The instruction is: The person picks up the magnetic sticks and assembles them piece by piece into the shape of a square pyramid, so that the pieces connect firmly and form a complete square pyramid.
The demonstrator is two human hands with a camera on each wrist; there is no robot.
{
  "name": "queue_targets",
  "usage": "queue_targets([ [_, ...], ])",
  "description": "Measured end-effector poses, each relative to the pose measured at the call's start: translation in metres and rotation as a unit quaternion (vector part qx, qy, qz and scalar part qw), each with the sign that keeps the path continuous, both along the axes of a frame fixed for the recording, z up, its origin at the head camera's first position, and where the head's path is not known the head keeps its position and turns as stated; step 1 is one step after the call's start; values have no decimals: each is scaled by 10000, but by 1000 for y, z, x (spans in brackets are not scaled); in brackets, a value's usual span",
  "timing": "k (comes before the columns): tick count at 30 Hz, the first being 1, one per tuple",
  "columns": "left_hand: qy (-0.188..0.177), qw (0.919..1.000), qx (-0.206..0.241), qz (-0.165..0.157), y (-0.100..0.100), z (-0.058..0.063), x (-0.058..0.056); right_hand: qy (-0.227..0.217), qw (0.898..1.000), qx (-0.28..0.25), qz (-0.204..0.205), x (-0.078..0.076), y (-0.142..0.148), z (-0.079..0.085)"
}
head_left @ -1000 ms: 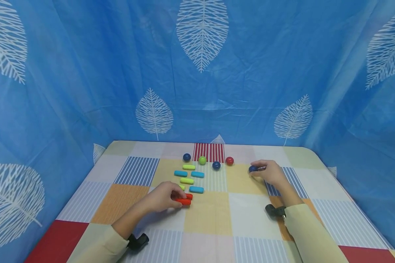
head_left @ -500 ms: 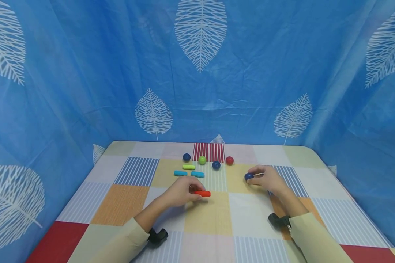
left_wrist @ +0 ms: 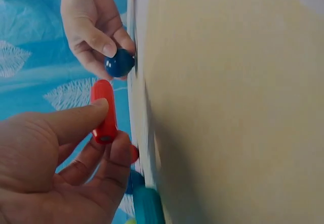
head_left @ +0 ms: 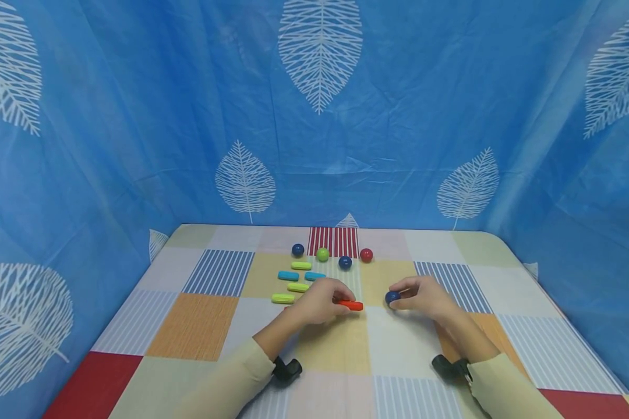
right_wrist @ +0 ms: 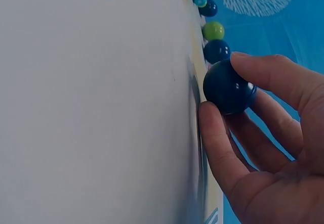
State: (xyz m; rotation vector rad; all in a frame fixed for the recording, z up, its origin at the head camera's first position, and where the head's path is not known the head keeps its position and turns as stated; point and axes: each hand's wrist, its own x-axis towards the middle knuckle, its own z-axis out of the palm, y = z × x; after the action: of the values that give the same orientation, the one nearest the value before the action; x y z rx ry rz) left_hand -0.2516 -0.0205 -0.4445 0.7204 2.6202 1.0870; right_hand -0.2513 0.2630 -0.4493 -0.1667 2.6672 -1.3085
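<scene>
A red stick juts from a person's left hand above a patchwork-covered tabletop, near the middle. Thumb and fingers pinch it along its sides — a hold that probably serves to leave its tip free and steady, pointing toward the other hand. There, the right hand grips a dark blue ball between thumb and fingers, curled round it as a smooth, round thing seems to demand; much of its surface is left bare, facing the stick. Stick and ball are near each other but apart; whether the ball touches the cloth is hard to tell.

Beyond the left hand lie two blue sticks and three yellow-green sticks, loosely grouped and mostly parallel, perhaps for easy picking. Behind them, two more dark blue balls, a green ball and a red ball sit well spaced in an uneven row — perhaps to keep them from knocking together. A blue curtain with white leaves hangs behind, likely to screen off the background.
</scene>
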Motion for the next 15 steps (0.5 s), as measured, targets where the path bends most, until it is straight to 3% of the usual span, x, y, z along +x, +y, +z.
queue_targets([
  [8,-123,9997,-65,181,23,-2,1,18,9995,-19,330,12,-4,1],
  [15,-115,9999,-46,114,35,-4,1,-13,9982,-156,575,19,-6,2],
])
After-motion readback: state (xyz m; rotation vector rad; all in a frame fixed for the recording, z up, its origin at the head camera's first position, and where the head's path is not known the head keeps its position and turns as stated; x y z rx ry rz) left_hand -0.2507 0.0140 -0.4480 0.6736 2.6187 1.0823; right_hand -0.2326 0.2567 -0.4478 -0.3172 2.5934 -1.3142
